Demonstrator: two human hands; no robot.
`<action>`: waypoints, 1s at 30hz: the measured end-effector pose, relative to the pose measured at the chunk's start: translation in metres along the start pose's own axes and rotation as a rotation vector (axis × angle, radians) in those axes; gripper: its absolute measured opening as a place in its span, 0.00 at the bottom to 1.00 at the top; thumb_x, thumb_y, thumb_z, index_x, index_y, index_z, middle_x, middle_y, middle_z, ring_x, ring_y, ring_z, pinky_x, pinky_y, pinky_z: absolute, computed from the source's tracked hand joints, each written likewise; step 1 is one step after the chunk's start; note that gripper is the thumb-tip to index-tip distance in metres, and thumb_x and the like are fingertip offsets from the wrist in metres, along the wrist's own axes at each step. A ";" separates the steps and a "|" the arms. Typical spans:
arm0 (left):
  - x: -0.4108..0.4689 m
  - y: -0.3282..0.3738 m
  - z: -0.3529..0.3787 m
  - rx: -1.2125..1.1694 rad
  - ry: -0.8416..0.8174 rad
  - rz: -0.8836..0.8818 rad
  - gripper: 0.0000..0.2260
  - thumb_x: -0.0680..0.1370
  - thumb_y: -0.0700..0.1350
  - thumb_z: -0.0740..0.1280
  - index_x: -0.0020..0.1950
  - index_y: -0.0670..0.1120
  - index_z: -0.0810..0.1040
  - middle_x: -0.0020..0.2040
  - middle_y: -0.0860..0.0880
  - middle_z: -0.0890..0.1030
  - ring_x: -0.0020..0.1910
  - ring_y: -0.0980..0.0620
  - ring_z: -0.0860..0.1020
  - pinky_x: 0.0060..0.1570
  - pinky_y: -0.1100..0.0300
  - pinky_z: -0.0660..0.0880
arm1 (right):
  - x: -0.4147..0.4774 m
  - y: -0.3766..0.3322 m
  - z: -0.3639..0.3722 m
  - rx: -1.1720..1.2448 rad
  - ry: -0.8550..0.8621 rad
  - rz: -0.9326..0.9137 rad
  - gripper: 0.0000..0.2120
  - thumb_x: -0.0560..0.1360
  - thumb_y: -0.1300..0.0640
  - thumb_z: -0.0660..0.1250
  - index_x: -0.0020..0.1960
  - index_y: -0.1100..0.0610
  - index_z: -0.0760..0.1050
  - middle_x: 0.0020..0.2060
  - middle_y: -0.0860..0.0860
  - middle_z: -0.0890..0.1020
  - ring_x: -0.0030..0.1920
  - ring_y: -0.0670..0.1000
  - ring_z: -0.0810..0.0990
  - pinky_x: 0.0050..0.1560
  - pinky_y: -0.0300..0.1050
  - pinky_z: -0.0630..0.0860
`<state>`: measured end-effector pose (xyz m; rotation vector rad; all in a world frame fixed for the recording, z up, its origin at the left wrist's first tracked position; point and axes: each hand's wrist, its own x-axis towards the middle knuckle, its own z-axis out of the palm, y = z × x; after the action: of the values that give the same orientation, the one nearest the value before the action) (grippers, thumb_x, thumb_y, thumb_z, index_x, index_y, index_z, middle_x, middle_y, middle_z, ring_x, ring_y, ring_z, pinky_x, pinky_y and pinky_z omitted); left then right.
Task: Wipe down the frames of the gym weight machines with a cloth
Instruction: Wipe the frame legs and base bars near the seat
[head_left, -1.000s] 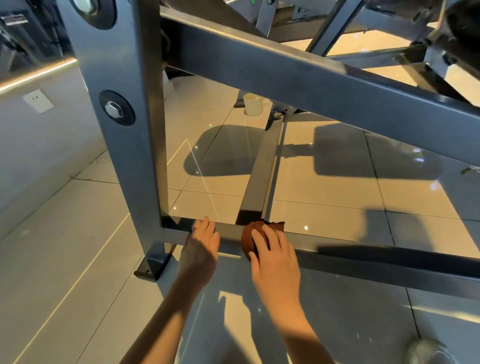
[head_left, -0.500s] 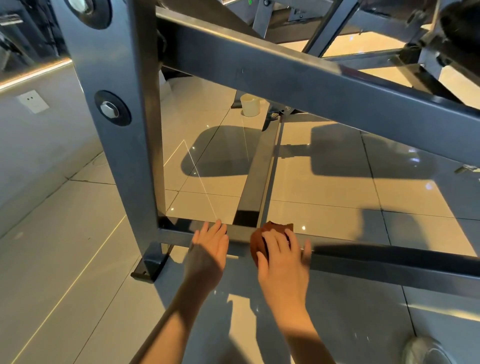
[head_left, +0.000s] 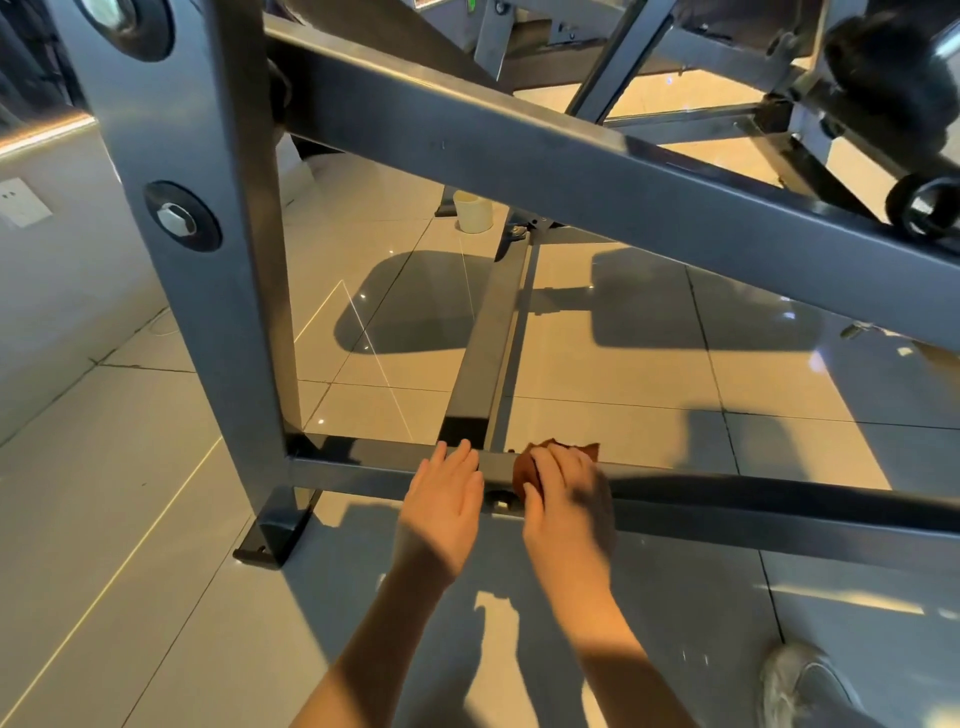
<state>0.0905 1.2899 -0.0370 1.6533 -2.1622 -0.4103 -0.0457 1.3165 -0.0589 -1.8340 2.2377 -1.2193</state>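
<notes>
**Low crossbar under the cloth, junction at the fingertips**

Nearest the camera, 2 bare forearms are extended over the glossy tiled floor (head_left: 156, 519), and a shoe (head_left: 800, 686) is seen at the lower right. The left hand (head_left: 447, 499) is laid flat and open on the low crossbar (head_left: 753, 506), nothing being gripped. Just beside it, the right hand (head_left: 569, 501) is pressed down on a bunched brown cloth (head_left: 524, 470), the fingers curled over it; the cloth is trapped between palm and bar, with a corner showing past the fingertips.

A slip is judged the main hazard: weight is carried on the flat left hand, and a smooth painted bar could let it slide. A bracket or bolt under the bar between the hands could catch the cloth or a knuckle if the stroke is carried leftward. The cloth is also balled, so little of it is likely to meet the metal.

Further off, a floor rail (head_left: 483, 358) is joined to the crossbar just beyond the left fingertips. The bolted upright (head_left: 208, 291) stands to the left, the sloping beam (head_left: 571, 171) overhead. A pale cup (head_left: 472, 210) rests well beyond.
</notes>
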 end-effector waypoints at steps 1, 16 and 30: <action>0.001 0.006 0.002 -0.001 -0.023 0.005 0.20 0.85 0.46 0.48 0.77 0.46 0.58 0.78 0.51 0.57 0.78 0.54 0.48 0.73 0.64 0.40 | 0.005 -0.005 0.001 0.002 -0.025 -0.035 0.20 0.63 0.63 0.78 0.54 0.58 0.80 0.52 0.54 0.81 0.53 0.57 0.79 0.55 0.51 0.77; -0.004 0.038 0.010 0.063 -0.086 0.030 0.21 0.85 0.47 0.45 0.79 0.47 0.54 0.79 0.51 0.54 0.78 0.53 0.46 0.74 0.62 0.40 | 0.017 0.027 -0.031 -0.091 -0.231 -0.162 0.23 0.64 0.59 0.79 0.58 0.56 0.79 0.54 0.53 0.81 0.54 0.58 0.81 0.53 0.52 0.78; -0.031 0.068 -0.004 0.014 0.052 0.373 0.09 0.75 0.37 0.67 0.47 0.31 0.82 0.41 0.37 0.83 0.39 0.40 0.84 0.40 0.51 0.82 | -0.022 0.027 -0.139 0.008 -0.137 0.059 0.16 0.70 0.57 0.67 0.57 0.59 0.79 0.43 0.58 0.82 0.41 0.60 0.80 0.43 0.52 0.80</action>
<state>0.0418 1.3373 -0.0063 1.2118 -2.3690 -0.2394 -0.1248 1.4116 0.0131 -1.7769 2.1932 -1.0576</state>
